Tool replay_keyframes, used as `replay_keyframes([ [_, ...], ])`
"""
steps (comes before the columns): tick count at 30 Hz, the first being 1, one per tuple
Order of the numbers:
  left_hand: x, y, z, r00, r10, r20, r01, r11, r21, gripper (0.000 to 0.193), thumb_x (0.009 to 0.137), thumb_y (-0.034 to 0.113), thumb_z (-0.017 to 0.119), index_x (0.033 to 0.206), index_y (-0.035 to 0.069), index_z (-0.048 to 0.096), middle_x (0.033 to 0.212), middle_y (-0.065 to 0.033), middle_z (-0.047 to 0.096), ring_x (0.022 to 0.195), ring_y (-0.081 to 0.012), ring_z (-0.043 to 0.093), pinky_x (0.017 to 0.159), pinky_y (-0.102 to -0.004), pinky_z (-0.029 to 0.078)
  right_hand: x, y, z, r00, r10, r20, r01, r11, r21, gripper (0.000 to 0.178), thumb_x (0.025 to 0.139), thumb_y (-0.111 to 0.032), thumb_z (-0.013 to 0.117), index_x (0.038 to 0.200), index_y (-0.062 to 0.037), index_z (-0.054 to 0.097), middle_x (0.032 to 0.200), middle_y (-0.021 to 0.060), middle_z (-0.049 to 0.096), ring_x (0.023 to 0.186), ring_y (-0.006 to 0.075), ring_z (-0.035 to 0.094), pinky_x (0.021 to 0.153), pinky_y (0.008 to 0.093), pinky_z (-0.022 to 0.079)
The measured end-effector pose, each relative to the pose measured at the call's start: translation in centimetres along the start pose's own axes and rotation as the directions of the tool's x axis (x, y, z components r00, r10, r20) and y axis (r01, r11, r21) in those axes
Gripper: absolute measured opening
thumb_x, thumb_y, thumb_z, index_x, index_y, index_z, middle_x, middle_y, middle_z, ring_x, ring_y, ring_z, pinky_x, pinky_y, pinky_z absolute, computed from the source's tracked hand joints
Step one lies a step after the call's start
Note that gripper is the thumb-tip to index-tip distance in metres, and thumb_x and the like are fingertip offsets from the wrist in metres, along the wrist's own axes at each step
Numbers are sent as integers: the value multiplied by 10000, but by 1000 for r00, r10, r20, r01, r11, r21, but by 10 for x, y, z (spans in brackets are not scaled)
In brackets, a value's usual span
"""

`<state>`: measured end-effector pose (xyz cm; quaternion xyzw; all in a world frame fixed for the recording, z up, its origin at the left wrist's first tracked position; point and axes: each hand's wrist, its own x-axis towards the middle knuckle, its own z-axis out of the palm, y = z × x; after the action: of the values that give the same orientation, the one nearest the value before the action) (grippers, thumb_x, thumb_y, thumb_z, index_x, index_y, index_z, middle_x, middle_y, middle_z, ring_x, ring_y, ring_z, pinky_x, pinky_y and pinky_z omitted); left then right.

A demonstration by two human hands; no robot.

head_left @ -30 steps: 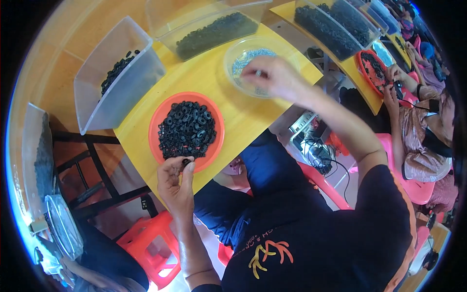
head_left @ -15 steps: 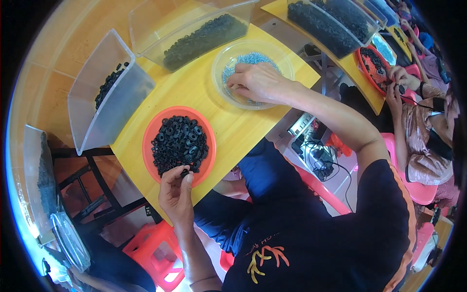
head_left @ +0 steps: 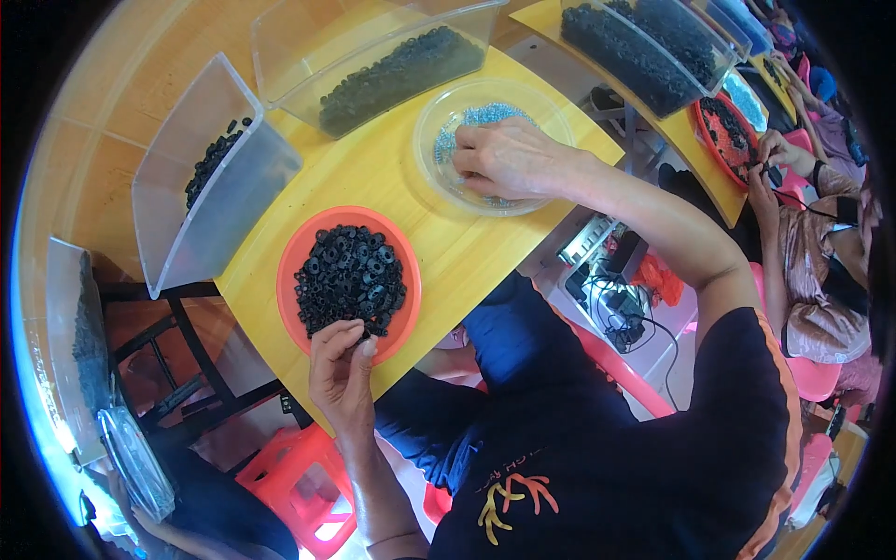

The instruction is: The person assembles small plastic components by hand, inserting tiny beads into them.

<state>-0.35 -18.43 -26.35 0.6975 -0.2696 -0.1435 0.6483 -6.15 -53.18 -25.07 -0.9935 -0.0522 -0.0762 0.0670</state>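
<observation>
My left hand (head_left: 342, 378) is at the near rim of a red-orange round bowl (head_left: 287, 294). Its thumb and fingers pinch a small black part, mostly hidden by the fingertips. Small black ring-like parts (head_left: 350, 271) fill the bowl. Farther off and to the right, my right hand (head_left: 511, 161) reaches down into a clear round bowl (head_left: 434, 173). Tiny blue, shiny pieces (head_left: 493, 113) lie in that bowl. The right fingers are curled together among them, and whatever they grip is hidden.
Both bowls stand on a yellow table (head_left: 439, 280). A clear bin (head_left: 233, 205) at the left and another clear bin (head_left: 373, 47) at the back hold black parts. At the right, a person (head_left: 821, 271) works by a red tray (head_left: 702, 126). A red stool (head_left: 289, 467) stands lower left.
The whole view has shifted slightly. My left fingertips have closed further over the small black part, hiding more of it. The right hand stays in the clear bowl, its fingers curled.
</observation>
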Motion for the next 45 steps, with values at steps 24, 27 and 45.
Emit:
replay_keyframes([
  [24, 4, -3, 0, 1000, 10, 17, -10, 1000, 14, 214, 835, -92, 653, 1030, -8, 632, 1090, -106, 577, 970, -141, 578, 825, -241, 481, 27, -19, 6, 979, 206, 14, -205, 978, -28, 139, 835, -180, 592, 869, -54, 642, 870, 140, 615, 783, 335, 648, 684, 450, 497],
  [27, 1, -6, -7, 1000, -26, 8, 26, 999, -24, 220, 833, -100, 643, 1032, -6, 633, 1072, -100, 588, 966, -139, 583, 823, -241, 481, 23, -9, 4, 970, 214, -114, -201, 973, 111, 119, 803, -164, 619, 854, -57, 632, 853, 146, 639, 766, 342, 640, 672, 445, 496],
  [45, -11, 3, 1, 997, 38, 61, -29, 988, -151, 172, 849, -63, 654, 1012, -8, 648, 973, -70, 601, 893, -125, 620, 769, -247, 514, 19, -139, -18, 923, -109, 368, -362, 70, 929, 142, 871, -89, 712, 976, -7, 661, 836, 21, 658, 704, 70, 618, 635, 200, 511],
])
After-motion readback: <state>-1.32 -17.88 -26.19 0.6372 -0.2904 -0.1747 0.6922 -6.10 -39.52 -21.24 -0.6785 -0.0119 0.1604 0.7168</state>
